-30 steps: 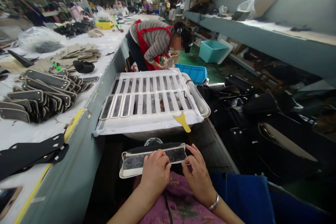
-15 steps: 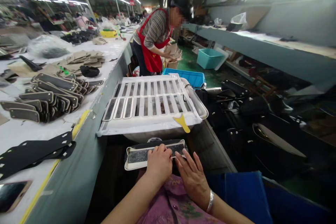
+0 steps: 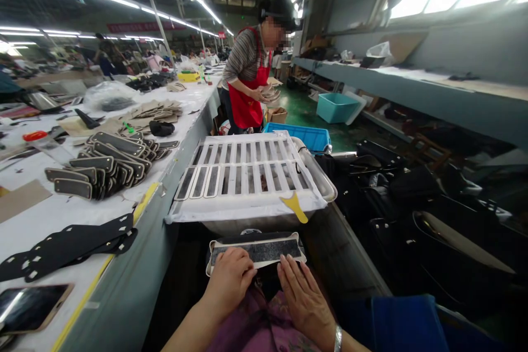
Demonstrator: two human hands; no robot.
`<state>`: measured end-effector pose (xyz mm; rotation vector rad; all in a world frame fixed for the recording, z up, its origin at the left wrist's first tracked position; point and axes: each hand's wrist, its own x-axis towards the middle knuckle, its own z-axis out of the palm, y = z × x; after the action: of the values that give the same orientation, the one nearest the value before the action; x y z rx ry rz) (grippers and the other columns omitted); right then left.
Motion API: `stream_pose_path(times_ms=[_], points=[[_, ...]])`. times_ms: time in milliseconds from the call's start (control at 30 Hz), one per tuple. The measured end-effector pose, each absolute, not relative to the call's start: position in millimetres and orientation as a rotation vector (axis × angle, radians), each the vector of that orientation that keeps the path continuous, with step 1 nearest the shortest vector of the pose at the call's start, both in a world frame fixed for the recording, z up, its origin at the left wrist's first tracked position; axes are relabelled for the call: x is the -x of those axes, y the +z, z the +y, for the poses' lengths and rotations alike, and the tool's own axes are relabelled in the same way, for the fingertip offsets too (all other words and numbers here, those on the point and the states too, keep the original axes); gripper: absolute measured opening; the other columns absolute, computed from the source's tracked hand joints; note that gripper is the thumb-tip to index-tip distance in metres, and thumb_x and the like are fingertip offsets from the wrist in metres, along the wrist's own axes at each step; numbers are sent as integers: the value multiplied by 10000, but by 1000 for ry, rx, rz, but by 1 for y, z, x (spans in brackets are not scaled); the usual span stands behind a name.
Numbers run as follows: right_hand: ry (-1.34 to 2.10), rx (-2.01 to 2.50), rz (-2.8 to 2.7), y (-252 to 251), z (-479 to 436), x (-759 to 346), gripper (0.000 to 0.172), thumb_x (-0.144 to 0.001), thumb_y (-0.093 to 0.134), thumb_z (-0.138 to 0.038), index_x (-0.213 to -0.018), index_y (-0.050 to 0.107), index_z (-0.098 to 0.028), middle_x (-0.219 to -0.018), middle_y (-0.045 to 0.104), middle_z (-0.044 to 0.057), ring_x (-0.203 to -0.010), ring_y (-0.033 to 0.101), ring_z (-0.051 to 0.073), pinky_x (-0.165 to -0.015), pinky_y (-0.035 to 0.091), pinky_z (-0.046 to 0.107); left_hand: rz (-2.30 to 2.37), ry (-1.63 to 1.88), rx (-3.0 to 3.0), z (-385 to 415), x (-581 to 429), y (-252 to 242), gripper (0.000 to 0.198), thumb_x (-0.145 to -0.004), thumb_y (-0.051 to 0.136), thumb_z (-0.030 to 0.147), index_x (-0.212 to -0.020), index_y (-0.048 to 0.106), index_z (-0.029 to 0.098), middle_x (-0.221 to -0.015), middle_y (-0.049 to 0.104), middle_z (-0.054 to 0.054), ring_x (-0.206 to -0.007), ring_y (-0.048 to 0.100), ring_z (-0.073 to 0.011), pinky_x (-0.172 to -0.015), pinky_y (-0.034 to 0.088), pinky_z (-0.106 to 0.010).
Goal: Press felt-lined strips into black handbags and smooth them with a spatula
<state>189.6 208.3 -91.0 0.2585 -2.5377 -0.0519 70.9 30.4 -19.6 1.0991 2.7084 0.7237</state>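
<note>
A long panel (image 3: 270, 251) with a grey speckled middle and raised cream-white edging lies across something dark in front of me. My left hand (image 3: 231, 278) is curled over its near left edge, with the fingertips pinching that edging. My right hand (image 3: 304, 298), with a silver bangle at the wrist, lies nearly flat, fingers stretched out, the tips touching the near right edge. Beyond the panel stands a white slatted rack (image 3: 251, 206) over a metal basin. Several narrow white-edged grey strips (image 3: 199, 182) rest at its left, and a yellow scraper (image 3: 294, 208) lies on its front.
On the left bench are a pile of dark tan-edged pieces (image 3: 111, 168), black straps (image 3: 78, 242) and a phone (image 3: 35, 308). A co-worker in a red apron (image 3: 246, 102) stands ahead, holding tan pieces. Black bags (image 3: 437, 236) fill the right side.
My left hand has slid left along the panel's near edge. My right hand's fingers have drawn together and back to the edge. The co-worker has straightened a little, lifting tan pieces.
</note>
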Motion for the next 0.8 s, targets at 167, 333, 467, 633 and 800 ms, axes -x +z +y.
stream_pose_path(times_ms=[167, 333, 467, 633, 800], points=[[-4, -293, -2515, -94, 204, -183, 459, -812, 353, -120, -1237, 515, -61, -1335, 481, 138, -1275, 373, 252, -1089, 250, 397, 2782, 694, -1071, 35, -75, -23, 162, -857, 521, 212, -724, 613, 201, -851, 609, -13, -872, 530, -211, -759, 360, -372], [-27, -344, -2497, -96, 195, -171, 449, -803, 359, -72, -1224, 517, -59, -1327, 483, 155, -1272, 381, 256, -1056, 312, 394, 2871, 583, -952, 47, -77, -18, 153, -834, 508, 178, -704, 588, 185, -842, 605, -26, -888, 521, -227, -749, 369, -379], [14, -362, -2488, -98, 185, -162, 409, -836, 349, -103, -1192, 543, -56, -1310, 500, 155, -1271, 378, 267, -1057, 309, 398, 2916, 459, -903, 55, -76, -16, 138, -812, 483, 161, -715, 579, 179, -844, 594, -47, -893, 514, -254, -746, 389, -407], [49, -386, -2509, -103, 176, -154, 391, -856, 364, -141, -1193, 541, -50, -1334, 470, 171, -1270, 378, 276, -1064, 297, 413, 2900, 491, -897, 50, -75, -21, 118, -814, 488, 177, -728, 569, 181, -857, 585, -53, -890, 509, -260, -767, 409, -429], [65, -388, -2507, -106, 175, -154, 400, -844, 372, -116, -1212, 517, -54, -1342, 461, 171, -1272, 373, 290, -1046, 318, 422, 2852, 815, -1075, 11, -78, -36, 230, -770, 600, 166, -993, 554, 194, -1057, 580, -57, -996, 504, -239, -894, 376, -426]])
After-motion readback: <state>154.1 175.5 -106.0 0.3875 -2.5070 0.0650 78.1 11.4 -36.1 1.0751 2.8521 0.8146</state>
